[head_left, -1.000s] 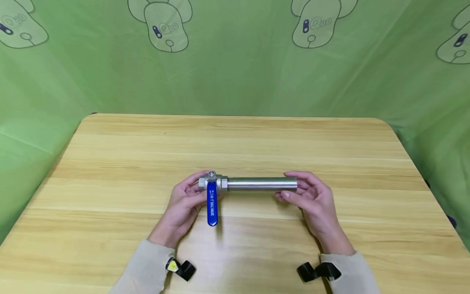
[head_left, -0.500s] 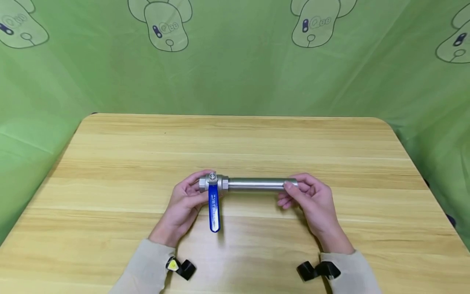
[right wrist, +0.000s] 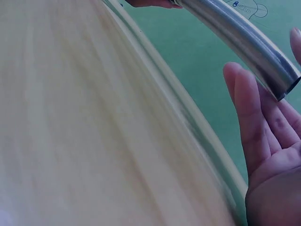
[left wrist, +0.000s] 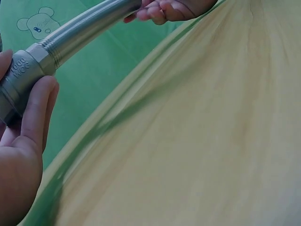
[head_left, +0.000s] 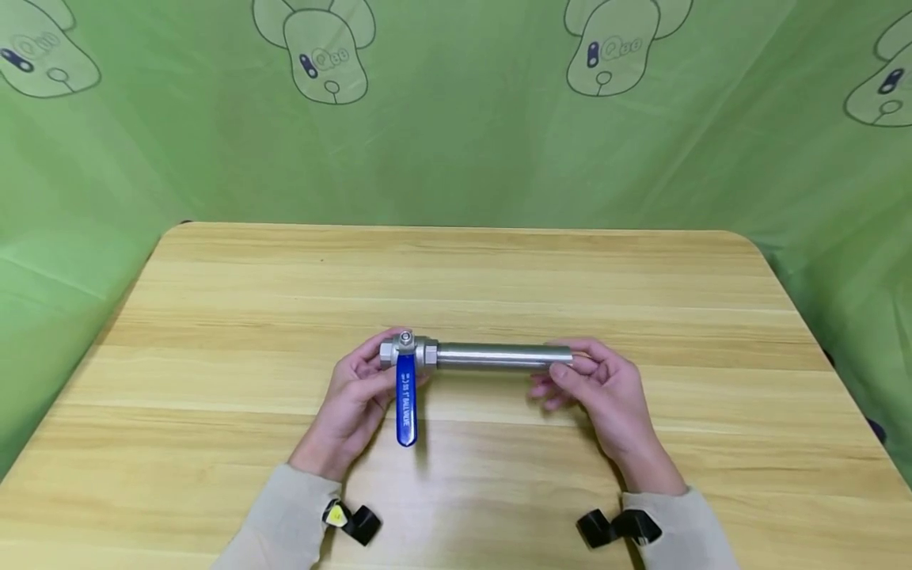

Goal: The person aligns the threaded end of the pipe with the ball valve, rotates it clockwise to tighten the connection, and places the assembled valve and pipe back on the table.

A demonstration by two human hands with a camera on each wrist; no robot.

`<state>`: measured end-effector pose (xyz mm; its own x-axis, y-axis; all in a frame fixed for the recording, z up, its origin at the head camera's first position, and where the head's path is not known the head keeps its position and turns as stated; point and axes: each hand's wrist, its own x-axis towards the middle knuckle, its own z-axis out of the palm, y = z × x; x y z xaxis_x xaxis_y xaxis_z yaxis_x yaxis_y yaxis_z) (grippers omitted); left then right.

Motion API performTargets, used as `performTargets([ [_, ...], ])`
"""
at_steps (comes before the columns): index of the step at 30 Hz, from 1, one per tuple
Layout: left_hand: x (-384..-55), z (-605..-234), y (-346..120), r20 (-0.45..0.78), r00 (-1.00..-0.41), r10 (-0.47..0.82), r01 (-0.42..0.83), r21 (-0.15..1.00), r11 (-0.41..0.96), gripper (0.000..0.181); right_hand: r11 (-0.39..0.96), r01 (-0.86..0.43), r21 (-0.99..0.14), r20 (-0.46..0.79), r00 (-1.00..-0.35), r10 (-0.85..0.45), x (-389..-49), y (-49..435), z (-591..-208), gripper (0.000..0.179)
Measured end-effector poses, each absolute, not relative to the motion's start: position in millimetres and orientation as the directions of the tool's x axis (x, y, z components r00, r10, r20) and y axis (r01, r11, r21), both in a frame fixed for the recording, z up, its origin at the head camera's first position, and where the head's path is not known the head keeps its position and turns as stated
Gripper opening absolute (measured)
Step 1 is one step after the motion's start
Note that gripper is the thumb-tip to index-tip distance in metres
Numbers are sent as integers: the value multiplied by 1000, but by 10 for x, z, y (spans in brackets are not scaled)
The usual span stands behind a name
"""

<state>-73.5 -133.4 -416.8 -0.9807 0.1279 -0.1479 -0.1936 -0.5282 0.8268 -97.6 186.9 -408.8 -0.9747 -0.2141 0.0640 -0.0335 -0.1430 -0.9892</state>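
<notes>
A ball valve (head_left: 431, 353) with a blue lever handle (head_left: 406, 404) is joined to a straight metal pipe (head_left: 502, 356); both are held level above the table. My left hand (head_left: 354, 400) grips the valve body, its thumb in front and fingers behind, the lever pointing toward me. In the left wrist view, screw threads (left wrist: 49, 49) show where the pipe enters the valve. At the pipe's free end, my right hand (head_left: 606, 396) has its fingers extended under and behind the tube. The right wrist view shows the pipe's open end (right wrist: 284, 89) over those fingers, the thumb apart from it.
A light wood table (head_left: 456, 277) with rounded far corners lies under both hands. Green cloth (head_left: 456, 158) printed with cartoon heads hangs behind and at the sides. Each wrist wears a small black camera mount (head_left: 359, 522).
The valve and pipe have shifted slightly left, and the lever has tilted a little. My right thumb, on the pipe half a second ago, now sits at its lower edge with the hand loosened.
</notes>
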Motion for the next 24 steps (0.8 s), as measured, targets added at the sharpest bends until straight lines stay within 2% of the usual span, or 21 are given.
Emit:
performTargets([
  [3, -736, -4166, -1330, -150, -981, 123, -193, 818, -542, 48, -197, -69, -978, 115, -966, -230, -986, 1864, -4095, 54],
  [5, -732, -4159, -1330, -149, -981, 125, -193, 815, -546, 48, -229, -91, -969, 144, -964, -225, -991, 1861, -4099, 59],
  [10, -731, -4153, -1325, -153, -982, 112, -190, 831, -523, 47, -251, -97, -963, 151, -967, -205, -990, 1868, -4098, 45],
  [18, -728, -4138, -1293, -177, -981, 73, -192, 892, -409, 51, -270, -40, -962, 92, -979, -183, -997, 1898, -4102, 37],
  [24, -725, -4129, -1262, -185, -980, 75, -200, 887, -416, 53, -267, -16, -964, 66, -982, -179, -1009, 1907, -4110, 27],
])
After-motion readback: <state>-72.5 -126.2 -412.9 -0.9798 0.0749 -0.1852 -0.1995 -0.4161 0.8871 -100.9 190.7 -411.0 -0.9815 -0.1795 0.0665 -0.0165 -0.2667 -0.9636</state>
